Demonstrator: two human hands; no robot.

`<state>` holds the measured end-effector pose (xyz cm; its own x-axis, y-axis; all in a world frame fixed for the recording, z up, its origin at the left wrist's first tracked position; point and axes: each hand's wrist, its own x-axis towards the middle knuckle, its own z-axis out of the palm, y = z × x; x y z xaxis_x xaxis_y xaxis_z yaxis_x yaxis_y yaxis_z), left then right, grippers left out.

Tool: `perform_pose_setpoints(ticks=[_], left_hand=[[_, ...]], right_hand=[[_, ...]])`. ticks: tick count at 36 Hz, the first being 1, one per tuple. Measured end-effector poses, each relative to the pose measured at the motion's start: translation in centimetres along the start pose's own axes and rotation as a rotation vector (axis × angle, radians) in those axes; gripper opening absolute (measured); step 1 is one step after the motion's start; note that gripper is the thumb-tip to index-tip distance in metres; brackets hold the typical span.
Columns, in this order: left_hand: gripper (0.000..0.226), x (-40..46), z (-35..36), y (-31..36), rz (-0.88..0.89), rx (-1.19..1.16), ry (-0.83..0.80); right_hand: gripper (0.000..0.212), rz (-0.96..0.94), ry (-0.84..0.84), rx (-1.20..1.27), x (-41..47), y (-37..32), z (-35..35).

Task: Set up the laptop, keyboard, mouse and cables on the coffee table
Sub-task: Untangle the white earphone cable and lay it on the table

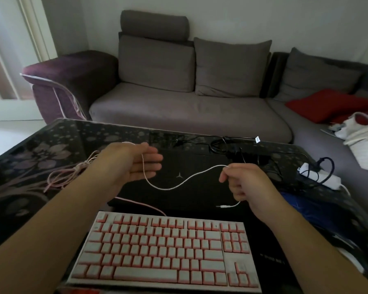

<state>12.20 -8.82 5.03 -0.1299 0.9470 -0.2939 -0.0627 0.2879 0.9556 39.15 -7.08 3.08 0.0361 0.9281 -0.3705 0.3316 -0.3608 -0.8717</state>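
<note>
A closed black laptop (191,187) lies on the dark flowered coffee table (30,158). In front of it sits a white and pink keyboard (164,251), its pink cord running off to a loose bundle (72,172) at the left. A thin white cable (179,183) sags between my hands above the laptop lid. My right hand (244,185) pinches it near one end, and the short plug end (227,205) hangs below. My left hand (134,164) is held flat with straight fingers, the cable draped across its palm. No mouse is plainly visible.
Tangled black cables (221,143) lie behind the laptop. A white power adapter with dark cord (319,175) sits at the table's right edge, over something blue (302,206). A grey sofa (189,107) with a red cushion (327,102) and a white bag (363,136) stands beyond.
</note>
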Motion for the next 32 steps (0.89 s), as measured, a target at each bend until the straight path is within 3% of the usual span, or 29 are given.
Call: perform_pose_setpoints(ticks=[5,9,14,18,21,25,27,29,31,32], left_hand=[[0.03,0.0,0.8,-1.1,-0.002,0.47,-0.163],[0.031,-0.7,1.4,-1.7,-0.027,0.618,-0.32],[0.051,-2.0,1.9,-1.6,-0.083,0.605,-0.517],[0.044,-3.4,2.3,-1.8,0.003,0.433,-0.699],[0.025,-3.1,2.1,-2.3,0.061,0.578,-0.643],[0.031,-2.4,1.1,-2.5,0.106,0.71,-0.509],[0.033,-2.2,0.5,-2.4,0.146,0.717,-0.495],[0.033,-2.0,-0.3,-2.2,0.181,0.759,-0.489],[0.033,-2.0,-1.1,-2.0,0.208,0.779,-0.505],[0.032,-2.1,-1.5,-1.9,0.226,0.772,-0.516]], right_hand=[[0.039,-0.165,-0.241,0.357,-1.2,0.7,0.1],[0.043,-0.243,-0.4,0.358,-2.7,0.3,1.6],[0.042,-0.31,-0.26,0.08,-2.9,0.2,4.3],[0.032,-0.283,-0.192,0.087,-3.6,0.7,5.9],[0.027,-0.348,-0.172,0.026,-4.0,0.7,6.5],[0.008,-0.311,-0.05,0.042,-4.0,0.4,7.6],[0.024,-0.321,0.033,0.09,-3.5,0.2,7.8],[0.066,-0.43,0.027,0.072,-3.2,-0.1,7.6],[0.103,-0.545,-0.155,-0.034,-2.9,-0.3,7.2],[0.106,-0.584,-0.269,-0.128,-2.9,-0.4,7.2]])
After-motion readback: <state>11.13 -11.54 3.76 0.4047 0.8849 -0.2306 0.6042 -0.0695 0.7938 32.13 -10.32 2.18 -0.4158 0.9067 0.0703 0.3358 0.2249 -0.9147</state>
